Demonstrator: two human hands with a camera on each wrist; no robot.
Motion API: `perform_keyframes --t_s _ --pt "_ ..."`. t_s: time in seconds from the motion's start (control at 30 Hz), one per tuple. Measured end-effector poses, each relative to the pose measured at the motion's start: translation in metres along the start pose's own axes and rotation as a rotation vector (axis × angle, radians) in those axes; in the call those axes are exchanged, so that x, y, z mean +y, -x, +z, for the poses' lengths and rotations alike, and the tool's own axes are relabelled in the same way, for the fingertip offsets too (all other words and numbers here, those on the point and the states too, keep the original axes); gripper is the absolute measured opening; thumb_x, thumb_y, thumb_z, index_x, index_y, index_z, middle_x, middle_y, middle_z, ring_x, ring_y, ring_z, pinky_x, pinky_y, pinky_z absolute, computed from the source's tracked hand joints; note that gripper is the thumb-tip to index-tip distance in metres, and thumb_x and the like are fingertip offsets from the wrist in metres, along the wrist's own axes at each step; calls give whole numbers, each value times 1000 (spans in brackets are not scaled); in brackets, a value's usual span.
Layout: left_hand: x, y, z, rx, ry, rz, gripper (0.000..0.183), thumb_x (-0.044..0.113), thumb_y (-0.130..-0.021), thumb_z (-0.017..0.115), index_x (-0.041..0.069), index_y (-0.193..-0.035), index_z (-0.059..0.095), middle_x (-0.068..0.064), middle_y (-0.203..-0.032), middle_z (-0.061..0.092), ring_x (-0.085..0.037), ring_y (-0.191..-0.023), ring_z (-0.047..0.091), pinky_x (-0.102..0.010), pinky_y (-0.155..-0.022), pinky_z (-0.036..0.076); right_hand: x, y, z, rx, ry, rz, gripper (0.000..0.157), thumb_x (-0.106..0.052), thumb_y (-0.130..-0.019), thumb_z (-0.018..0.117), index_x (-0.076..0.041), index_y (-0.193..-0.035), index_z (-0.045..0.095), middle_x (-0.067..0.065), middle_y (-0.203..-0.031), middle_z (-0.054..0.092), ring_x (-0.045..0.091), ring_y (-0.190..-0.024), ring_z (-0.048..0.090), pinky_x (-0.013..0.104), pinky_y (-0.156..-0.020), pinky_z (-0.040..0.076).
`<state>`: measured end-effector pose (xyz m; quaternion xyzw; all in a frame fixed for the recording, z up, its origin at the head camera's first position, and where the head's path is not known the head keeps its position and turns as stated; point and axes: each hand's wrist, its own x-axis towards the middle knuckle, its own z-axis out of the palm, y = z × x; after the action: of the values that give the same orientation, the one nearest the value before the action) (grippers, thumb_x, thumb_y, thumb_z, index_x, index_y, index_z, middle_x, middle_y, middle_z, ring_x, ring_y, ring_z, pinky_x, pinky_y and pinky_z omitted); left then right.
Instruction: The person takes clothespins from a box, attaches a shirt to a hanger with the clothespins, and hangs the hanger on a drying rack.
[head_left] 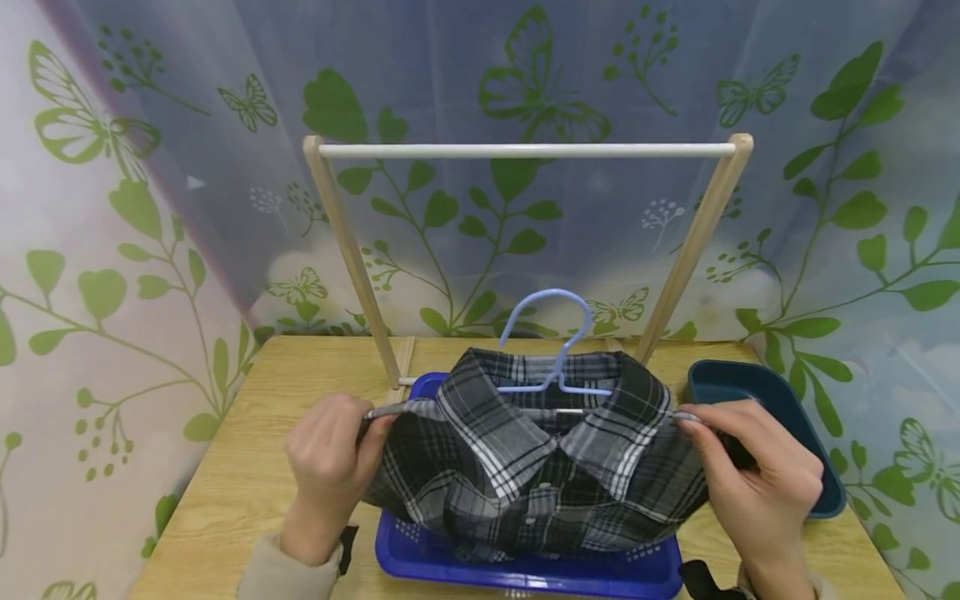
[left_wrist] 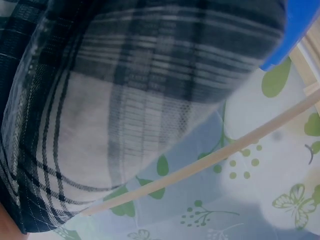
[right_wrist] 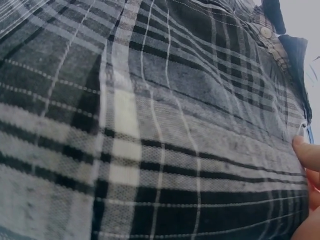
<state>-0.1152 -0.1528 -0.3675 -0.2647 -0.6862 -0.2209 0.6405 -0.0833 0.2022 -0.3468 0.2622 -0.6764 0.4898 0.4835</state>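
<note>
A dark grey and black plaid shirt [head_left: 540, 508] with a collar hangs between both hands in the head view. Inside its neck sits a light blue hanger [head_left: 558, 367], its hook rising above the collar. My left hand [head_left: 333, 454] pinches the shirt's shoulder on the left side. The opposite shoulder is pinched between thumb and fingers of my right hand [head_left: 757, 467]. Plaid cloth [left_wrist: 140, 90] fills much of the left wrist view. In the right wrist view, fingertips [right_wrist: 309, 152] hold the cloth's edge. The hanger's arms are mostly hidden by the shirt.
Below the shirt stands a blue plastic basket [head_left: 525, 571] on a wooden table [head_left: 232, 467]. Behind it rises a wooden rack with a white rail [head_left: 525, 151]. A dark teal bin [head_left: 825, 496] sits at the right. Leaf-patterned curtains [head_left: 465, 67] hang behind the table.
</note>
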Motion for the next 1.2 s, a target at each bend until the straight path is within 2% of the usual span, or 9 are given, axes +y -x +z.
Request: perform_keyframes --t_s 0.27,0.4,0.6,0.7,0.83,1.03,1.2 --pt "1 -1 2 35 -7 -3 52 34 -104 53 2 -63 48 -3 -54 38 -15 -40 28 -26 -36 19 -2 -3 0 4 -6 -12 18 -1 -85 78 15 -81 71 19 -77 69 5 -74 63 14 -69 43" --pt "2 2 2 34 -23 -32 53 35 -104 53 2 -62 49 -3 -53 39 -14 -39 28 -26 -35 18 -2 -4 0 8 12 -35 21 -4 -85 79 15 -80 71 19 -76 70 4 -76 63 14 -71 44" --pt "2 7 2 31 -21 -79 53 38 -102 55 2 -63 49 -5 -53 41 -13 -38 28 -25 -36 18 5 -2 -2 12 105 -100 28 -15 -88 78 12 -80 73 21 -73 68 3 -76 63 12 -73 44" --pt "1 8 1 35 -7 -68 52 37 -101 56 2 -63 49 -5 -54 41 -13 -39 28 -25 -36 18 12 1 -2 30 172 -149 32 -22 -89 77 9 -80 74 22 -70 66 4 -71 62 11 -73 43" --pt "0 9 1 29 -1 -41 51 34 -102 57 2 -64 50 -5 -55 41 -14 -39 30 -26 -36 21 20 5 -1 73 185 -182 33 -23 -89 77 9 -79 74 24 -67 64 6 -68 60 11 -74 44" --pt "0 7 0 26 -16 4 46 29 -104 55 -1 -68 52 -7 -57 42 -17 -41 33 -29 -36 25 23 5 -1 102 158 -142 33 -20 -88 78 10 -77 72 25 -68 64 2 -73 60 12 -74 44" --pt "2 3 1 49 -50 32 46 27 -105 53 -2 -69 52 -7 -56 42 -18 -40 31 -28 -35 23 23 4 0 102 137 -130 32 -18 -87 79 11 -76 72 25 -67 64 2 -74 61 13 -74 45"
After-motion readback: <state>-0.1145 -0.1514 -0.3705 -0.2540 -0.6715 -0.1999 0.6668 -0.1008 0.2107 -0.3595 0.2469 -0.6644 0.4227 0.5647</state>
